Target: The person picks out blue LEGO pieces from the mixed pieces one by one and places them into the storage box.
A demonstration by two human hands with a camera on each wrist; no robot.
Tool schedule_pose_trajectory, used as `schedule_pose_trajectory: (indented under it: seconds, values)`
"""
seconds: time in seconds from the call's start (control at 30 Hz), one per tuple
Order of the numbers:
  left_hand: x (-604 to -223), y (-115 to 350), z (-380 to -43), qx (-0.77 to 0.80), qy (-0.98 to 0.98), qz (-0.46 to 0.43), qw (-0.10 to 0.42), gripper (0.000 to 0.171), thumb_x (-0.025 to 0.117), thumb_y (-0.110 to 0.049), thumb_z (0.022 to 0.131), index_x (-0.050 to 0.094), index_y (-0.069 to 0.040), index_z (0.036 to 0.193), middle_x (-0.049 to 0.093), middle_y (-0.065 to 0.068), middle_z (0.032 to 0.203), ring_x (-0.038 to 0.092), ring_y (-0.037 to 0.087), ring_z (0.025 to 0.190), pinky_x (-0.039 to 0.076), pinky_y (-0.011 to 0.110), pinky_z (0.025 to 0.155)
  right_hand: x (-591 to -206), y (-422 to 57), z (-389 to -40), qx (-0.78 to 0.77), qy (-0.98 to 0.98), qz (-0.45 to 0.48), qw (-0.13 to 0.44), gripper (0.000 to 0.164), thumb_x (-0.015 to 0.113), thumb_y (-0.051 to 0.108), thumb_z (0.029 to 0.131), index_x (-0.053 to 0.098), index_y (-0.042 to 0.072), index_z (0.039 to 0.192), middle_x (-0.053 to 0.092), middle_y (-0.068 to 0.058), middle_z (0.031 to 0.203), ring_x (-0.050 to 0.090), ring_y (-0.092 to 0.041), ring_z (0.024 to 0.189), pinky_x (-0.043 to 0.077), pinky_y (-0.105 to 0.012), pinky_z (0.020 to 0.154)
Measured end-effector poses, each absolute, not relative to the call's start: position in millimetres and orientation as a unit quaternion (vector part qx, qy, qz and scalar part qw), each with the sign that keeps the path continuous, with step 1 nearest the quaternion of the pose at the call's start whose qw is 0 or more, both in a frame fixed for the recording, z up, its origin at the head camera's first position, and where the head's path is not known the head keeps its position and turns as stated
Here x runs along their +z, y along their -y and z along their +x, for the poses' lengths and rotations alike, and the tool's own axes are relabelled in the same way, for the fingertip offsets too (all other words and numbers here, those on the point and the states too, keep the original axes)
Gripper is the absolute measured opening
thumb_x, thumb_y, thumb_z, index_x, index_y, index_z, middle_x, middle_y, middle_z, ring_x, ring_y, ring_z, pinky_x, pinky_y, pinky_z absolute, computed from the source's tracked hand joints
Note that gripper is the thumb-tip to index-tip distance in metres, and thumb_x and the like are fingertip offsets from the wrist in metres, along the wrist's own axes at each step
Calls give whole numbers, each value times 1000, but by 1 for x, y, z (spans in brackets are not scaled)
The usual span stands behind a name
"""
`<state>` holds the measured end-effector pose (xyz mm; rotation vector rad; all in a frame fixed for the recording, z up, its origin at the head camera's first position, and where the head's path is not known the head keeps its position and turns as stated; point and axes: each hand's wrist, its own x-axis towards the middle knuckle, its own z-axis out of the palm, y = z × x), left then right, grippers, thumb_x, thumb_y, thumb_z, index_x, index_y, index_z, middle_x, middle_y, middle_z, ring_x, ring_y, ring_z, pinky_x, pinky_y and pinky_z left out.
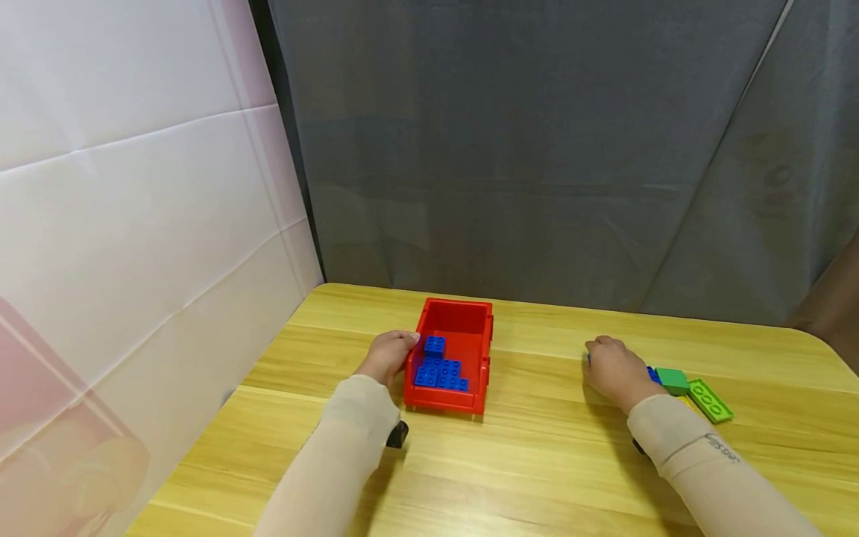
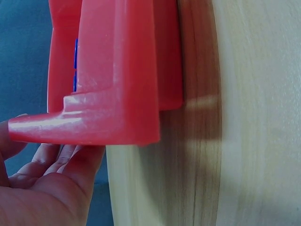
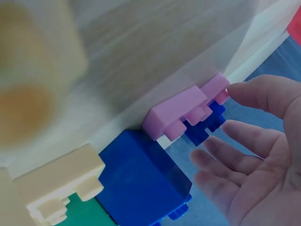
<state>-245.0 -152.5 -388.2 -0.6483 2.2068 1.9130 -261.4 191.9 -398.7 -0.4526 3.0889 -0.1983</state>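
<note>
So the person's left hand (image 1: 385,356) is pinching the left wall of the red bin (image 1: 443,401), thumb on one side of the rim and fingers tucked on the other. The right hand (image 1: 614,373) is off to the right of the bin, well apart from it. Its thumb and fingers are spread, loosely bent, with the thumb tip right at a pink brick (image 3: 178,110) and a fingertip by a small blue brick (image 3: 204,127). Can't tell if either one is really being pressed.

Inside the bin, a bunch of blue bricks (image 1: 429,375) sits toward the near left, studs up, with the far end showing bare red floor.

The loose stuff is all right of the bin. The pink and small blue ones are closest to it, then going farther out there's a bigger blue brick (image 3: 141,183), a green brick (image 1: 672,381), a yellowish brick (image 3: 61,174) partly hidden in the head view, and a flat lime brick (image 1: 711,400) farthest out.

Everything's on a wood-grain table (image 1: 537,477). Behind the bin hangs a dark gray curtain (image 1: 483,149), and left of it there's a pale wall covering (image 1: 134,186).
</note>
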Motion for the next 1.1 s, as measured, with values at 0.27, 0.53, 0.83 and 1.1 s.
schedule_pose_trajectory:
  seconds: [0.27, 0.53, 0.83, 1.1]
  values:
    - [-389, 152, -245, 638, -737, -214, 66, 33, 49, -19, 101, 57, 2, 125, 54, 19, 131, 50, 35, 120, 39, 45, 107, -393, -192, -261, -52, -988, -141, 43, 38, 60, 7, 90, 57, -13, 121, 54, -34, 121, 53, -52, 110, 48, -57, 90]
    - [-390, 153, -245, 632, -743, -211, 68, 33, 50, -19, 101, 57, 2, 125, 54, 19, 130, 50, 35, 121, 40, 45, 106, -391, -194, -262, -46, -986, -151, 52, 37, 62, 7, 89, 57, -13, 120, 57, -33, 116, 54, -50, 108, 49, -56, 87]
    - [-390, 153, -246, 629, -744, -214, 70, 34, 51, -21, 101, 56, 0, 127, 54, 18, 131, 50, 34, 121, 41, 45, 106, -388, -197, -265, -35, -984, -164, 61, 38, 67, 8, 87, 59, -11, 118, 59, -31, 110, 58, -48, 102, 51, -54, 83]
    - [-390, 154, -246, 628, -746, -212, 71, 34, 50, -21, 101, 56, 0, 127, 54, 19, 131, 50, 34, 121, 40, 45, 106, -387, -198, -267, -34, -983, -167, 69, 43, 73, 10, 86, 59, -11, 120, 61, -28, 106, 62, -41, 94, 54, -47, 79]
